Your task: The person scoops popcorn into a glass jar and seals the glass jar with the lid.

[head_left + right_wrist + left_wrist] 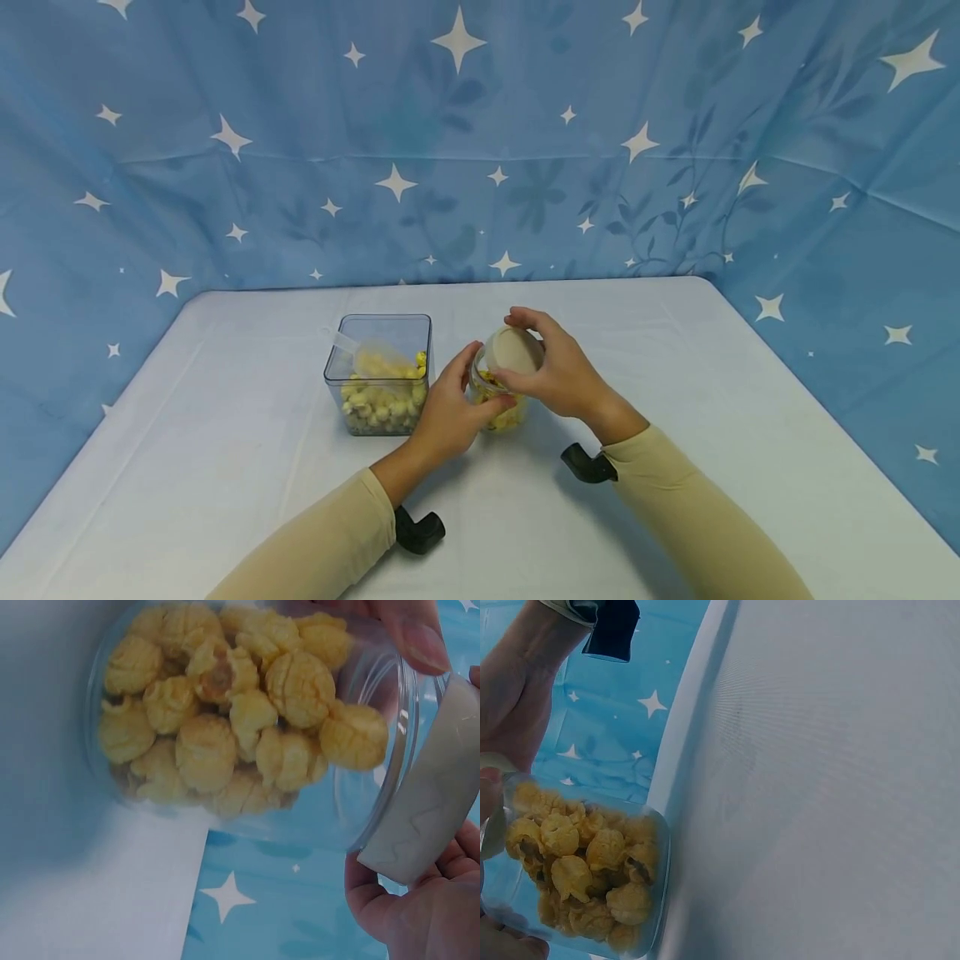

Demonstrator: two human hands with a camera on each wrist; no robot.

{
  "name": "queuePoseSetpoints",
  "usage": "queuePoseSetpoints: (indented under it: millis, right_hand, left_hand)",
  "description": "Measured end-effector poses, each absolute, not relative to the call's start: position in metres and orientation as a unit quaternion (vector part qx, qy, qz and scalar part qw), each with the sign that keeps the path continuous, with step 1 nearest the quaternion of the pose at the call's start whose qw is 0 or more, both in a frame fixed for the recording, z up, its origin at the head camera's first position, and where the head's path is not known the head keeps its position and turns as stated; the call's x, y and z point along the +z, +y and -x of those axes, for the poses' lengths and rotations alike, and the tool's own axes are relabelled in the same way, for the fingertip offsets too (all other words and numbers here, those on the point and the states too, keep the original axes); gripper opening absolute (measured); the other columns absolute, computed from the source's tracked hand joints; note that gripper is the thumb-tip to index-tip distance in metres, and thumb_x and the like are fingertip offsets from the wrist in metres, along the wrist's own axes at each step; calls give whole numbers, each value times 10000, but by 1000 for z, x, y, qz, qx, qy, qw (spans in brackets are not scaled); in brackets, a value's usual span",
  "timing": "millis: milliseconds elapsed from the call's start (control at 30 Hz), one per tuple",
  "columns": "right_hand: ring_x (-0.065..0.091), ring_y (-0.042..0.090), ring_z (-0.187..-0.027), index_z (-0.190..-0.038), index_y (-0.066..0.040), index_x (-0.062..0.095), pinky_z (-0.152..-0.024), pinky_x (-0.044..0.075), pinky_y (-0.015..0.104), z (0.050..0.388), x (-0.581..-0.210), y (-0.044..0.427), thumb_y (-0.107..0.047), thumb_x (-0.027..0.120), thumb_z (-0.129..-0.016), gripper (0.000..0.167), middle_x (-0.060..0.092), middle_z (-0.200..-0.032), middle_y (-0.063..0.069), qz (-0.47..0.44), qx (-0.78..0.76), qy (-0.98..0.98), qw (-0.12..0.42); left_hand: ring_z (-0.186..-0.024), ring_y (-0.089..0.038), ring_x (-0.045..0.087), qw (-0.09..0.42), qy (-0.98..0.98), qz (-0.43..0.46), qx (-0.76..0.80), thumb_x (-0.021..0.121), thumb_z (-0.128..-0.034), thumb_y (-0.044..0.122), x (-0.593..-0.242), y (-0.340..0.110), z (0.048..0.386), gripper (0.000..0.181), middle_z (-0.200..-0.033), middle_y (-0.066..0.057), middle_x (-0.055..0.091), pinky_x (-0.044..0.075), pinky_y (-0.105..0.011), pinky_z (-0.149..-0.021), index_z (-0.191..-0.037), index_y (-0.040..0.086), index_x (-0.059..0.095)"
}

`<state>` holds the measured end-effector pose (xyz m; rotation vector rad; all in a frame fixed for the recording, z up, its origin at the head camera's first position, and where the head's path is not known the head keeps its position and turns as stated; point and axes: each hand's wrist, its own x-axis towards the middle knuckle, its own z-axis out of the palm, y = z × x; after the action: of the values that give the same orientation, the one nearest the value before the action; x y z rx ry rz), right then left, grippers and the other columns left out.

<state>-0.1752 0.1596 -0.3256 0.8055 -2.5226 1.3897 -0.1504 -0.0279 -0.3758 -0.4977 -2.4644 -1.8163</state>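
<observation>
A clear jar (504, 417) of yellow popcorn stands on the table, its rounded pieces seen close up in both wrist views. My left hand (454, 408) grips the jar around its upper side, thumb in front. With my right hand (562, 371) I hold a pale cream lid (516, 350) by its edge, tilted at the jar's mouth. In the right wrist view the lid (427, 787) leans against the rim, and popcorn (225, 712) fills much of the jar.
Left of the jar stands a clear square tub (386, 329) part full of popcorn, with a translucent scoop (375, 358) lying in it. The white-covered table (225, 467) meets a blue star-patterned curtain (300, 125) behind.
</observation>
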Motion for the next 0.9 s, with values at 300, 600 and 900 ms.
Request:
queuePoseSetpoints:
  millis: [300, 600, 900]
  right_hand:
    - [526, 317, -1237, -1478, 18, 398, -907, 499, 485, 176, -328, 152, -161, 844, -817, 817, 521, -1416, 146, -273, 451, -847, 73]
    - [526, 308, -1244, -1484, 18, 393, -877, 512, 452, 177, -329, 149, -197, 868, -787, 870, 519, -1427, 149, -263, 451, -850, 60]
    - [529, 302, -1238, -1485, 11, 404, -892, 507, 452, 180, -325, 149, -251, 862, -792, 871, 528, -1423, 131, -261, 432, -862, 47]
  left_hand:
    - [-1395, -247, 398, 12, -792, 162, -589, 803, -870, 334, -376, -28, 151, 856, -1522, -61, 412, 348, -487, -1113, -1555, 108, 344]
    - [-1404, -254, 383, 6, -789, 153, -596, 817, -853, 321, -378, -27, 152, 924, -1538, -87, 381, 343, -476, -1118, -1570, 65, 294]
    - [-1374, -255, 425, 3, -786, 156, -598, 810, -860, 300, -374, -28, 151, 903, -1482, -52, 441, 410, -497, -1059, -1575, 111, 291]
